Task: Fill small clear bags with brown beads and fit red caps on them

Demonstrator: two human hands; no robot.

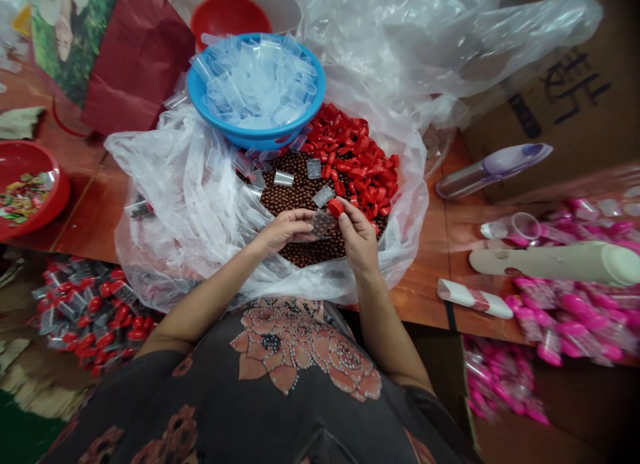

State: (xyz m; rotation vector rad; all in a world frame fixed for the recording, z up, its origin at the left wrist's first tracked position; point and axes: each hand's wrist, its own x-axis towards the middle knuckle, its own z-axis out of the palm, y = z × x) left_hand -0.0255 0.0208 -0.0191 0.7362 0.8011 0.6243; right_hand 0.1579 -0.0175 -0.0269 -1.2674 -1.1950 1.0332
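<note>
My left hand point(286, 232) is closed on a small clear plastic container point(321, 223), held low over a bed of brown beads point(287, 197). My right hand point(359, 237) pinches a red cap point(335, 207) at the right end of that container; whether the two touch I cannot tell. Just beyond my fingers another clear container point(323, 196) lies on the beads. A heap of red caps point(357, 157) rests on the beads to the right. All this sits within a spread-open clear plastic bag point(185, 211).
A blue basin point(257, 137) of clear containers stands behind the beads. At left are a red bowl point(55, 201) and capped containers point(95, 311) below the table. To the right lie a purple-topped tumbler point(493, 171), a cream flask point(550, 263), pink-capped containers point(580, 317) and a cardboard box point(560, 117).
</note>
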